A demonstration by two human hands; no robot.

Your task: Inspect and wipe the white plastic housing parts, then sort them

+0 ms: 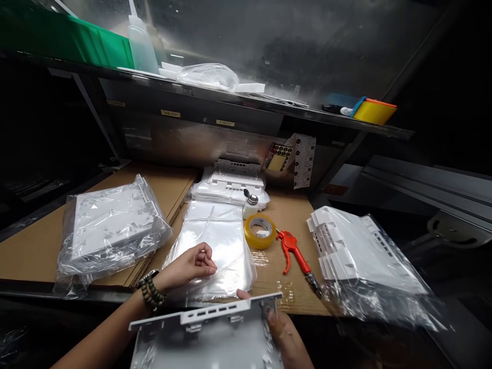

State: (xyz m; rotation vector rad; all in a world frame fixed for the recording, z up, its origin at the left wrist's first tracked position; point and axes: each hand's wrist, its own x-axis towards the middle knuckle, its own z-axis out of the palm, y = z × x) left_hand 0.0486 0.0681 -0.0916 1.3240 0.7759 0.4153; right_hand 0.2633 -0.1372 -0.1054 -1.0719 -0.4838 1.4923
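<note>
My right hand [285, 333] grips the right edge of a white plastic panel [207, 341] with slots along its raised rim. The panel is tilted up at the near edge of the bench, and its lower part is cut off by the frame. Over a stack of clear plastic bags [226, 238], my left hand [198, 264] has its fingers curled and pressed together. Whether a bag film lies between those fingertips is too fine to see. A watch and a beaded bracelet are on the left wrist.
Bagged white panels lie at left [111, 220] and right [353, 246]; more panels [238, 179] are stacked behind the bags. Yellow tape [251, 241], a red air blow gun [294, 248] and a small pump bottle [250, 207] stand between. A shelf [269, 102] overhangs the back.
</note>
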